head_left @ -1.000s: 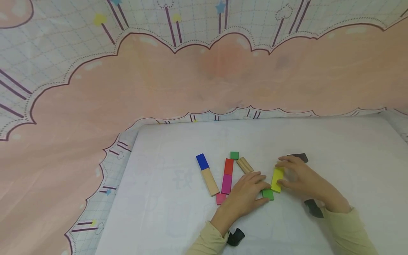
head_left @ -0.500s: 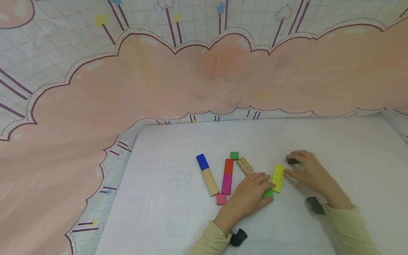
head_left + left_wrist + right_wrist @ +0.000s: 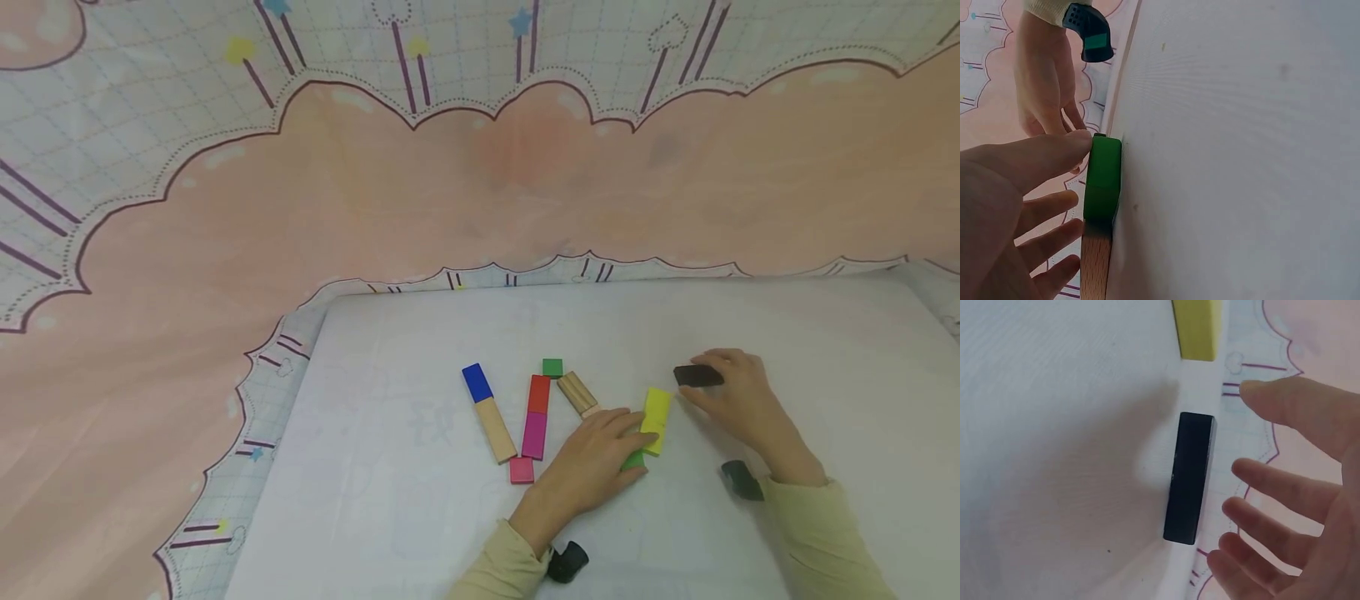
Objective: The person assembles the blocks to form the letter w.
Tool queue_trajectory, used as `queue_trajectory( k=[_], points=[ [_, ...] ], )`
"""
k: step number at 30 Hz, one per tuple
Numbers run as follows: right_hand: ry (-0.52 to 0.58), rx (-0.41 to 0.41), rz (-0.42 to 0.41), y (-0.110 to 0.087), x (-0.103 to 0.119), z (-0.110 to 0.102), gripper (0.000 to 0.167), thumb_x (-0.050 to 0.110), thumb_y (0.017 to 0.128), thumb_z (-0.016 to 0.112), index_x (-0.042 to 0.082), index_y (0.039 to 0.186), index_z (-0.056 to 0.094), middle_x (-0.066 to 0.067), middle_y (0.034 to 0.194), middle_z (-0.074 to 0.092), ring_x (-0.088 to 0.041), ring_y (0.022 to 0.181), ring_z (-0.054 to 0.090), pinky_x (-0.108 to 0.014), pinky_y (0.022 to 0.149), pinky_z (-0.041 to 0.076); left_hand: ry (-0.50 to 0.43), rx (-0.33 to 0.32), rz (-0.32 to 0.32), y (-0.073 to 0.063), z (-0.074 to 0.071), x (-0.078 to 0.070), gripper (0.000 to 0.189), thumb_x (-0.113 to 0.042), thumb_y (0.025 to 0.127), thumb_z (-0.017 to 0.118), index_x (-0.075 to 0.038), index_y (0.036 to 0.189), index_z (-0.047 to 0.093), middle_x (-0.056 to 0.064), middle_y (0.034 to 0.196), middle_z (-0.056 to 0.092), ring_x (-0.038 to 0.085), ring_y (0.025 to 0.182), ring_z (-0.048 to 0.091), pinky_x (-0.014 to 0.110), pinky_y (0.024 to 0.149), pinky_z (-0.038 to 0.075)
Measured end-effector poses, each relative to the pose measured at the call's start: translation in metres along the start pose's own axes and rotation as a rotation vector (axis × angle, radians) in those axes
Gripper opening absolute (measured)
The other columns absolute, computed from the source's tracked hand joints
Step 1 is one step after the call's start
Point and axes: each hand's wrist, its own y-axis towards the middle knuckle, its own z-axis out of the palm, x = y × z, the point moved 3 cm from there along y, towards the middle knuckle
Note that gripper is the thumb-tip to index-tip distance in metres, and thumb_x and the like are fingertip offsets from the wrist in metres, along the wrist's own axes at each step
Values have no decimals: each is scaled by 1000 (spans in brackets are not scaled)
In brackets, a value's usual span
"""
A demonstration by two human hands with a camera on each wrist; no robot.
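In the head view my left hand point(image 3: 585, 467) lies low over a row of blocks, fingertips reaching the lower part of a yellow block point(image 3: 657, 404). Its thumb touches the end of a green block point(image 3: 1104, 172) in the left wrist view, and a bare wood block point(image 3: 1095, 269) follows behind the green one. Beyond the yellow block, my right hand point(image 3: 742, 408) hovers around a black block point(image 3: 696, 376). The right wrist view shows its thumb and fingers spread beside the black block point(image 3: 1189, 478), with a gap between them. The palm partly hides the green block point(image 3: 633, 461).
To the left lie a blue block point(image 3: 477, 382) and a pale wood block point(image 3: 495, 429) end to end. Red point(image 3: 538, 393), magenta point(image 3: 534, 435) and pink point(image 3: 521, 470) blocks form another line. A small green block point(image 3: 552, 367) and a grooved wood block point(image 3: 577, 393) sit behind, on the white tabletop point(image 3: 390, 517).
My right hand has left the yellow block and moved right to the black block. My left hand has slid slightly right, its fingertips now on the yellow block.
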Motion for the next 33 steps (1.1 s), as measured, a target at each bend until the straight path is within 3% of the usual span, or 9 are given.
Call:
queue_trajectory(
  k=[18, 29, 33],
  points=[
    [11, 62, 116, 4, -2, 3, 49, 24, 89, 71, -10, 122, 58, -37, 129, 45, -52, 114, 41, -69, 94, 41, 24, 55, 15, 1, 4, 1, 40, -39, 98, 61, -29, 138, 60, -8, 152, 47, 14, 141, 41, 29, 120, 28],
    [16, 94, 147, 9, -2, 7, 46, 24, 91, 71, -8, 122, 58, -35, 132, 44, -53, 120, 38, -70, 98, 39, 13, 59, 12, 1, 3, 2, 41, -40, 98, 61, -31, 138, 60, -9, 152, 47, 13, 141, 41, 28, 121, 27],
    [31, 91, 119, 11, -1, 9, 44, 20, 89, 71, -9, 121, 59, -35, 132, 44, -54, 122, 39, -71, 101, 37, -5, 59, 13, 1, 3, 2, 40, -39, 98, 61, -30, 137, 60, -9, 152, 47, 13, 141, 42, 27, 120, 27]
  ],
)
